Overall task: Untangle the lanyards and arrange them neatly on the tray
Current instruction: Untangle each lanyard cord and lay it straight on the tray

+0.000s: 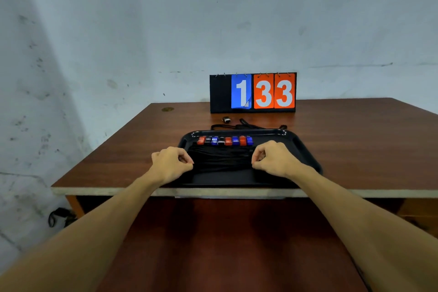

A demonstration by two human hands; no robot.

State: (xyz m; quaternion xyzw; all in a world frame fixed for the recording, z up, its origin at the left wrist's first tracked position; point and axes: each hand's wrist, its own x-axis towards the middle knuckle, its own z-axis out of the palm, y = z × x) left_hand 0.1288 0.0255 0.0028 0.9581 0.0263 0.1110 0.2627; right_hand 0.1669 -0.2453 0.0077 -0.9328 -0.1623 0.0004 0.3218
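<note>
With left hand (171,165) and right hand (272,159) pinched shut on the black lanyard cords (221,159) mid-tray (305,147), draw evenly toward 6 o'clock, keeping clips (225,140) aligned at 12 o'clock.

A pale, blue-grey plastered wall (213,19) fills the upper part of the view, scuffed and spotted with dark marks that gather thickest toward its left side. Against it stands a brown wooden table (355,144) with a worn, light-coloured front edge, a flip scoreboard (253,92) showing a blue 1 and two orange 3s upright at its back. Beneath the table's left corner a black strap (58,217) lies on the floor.
</note>
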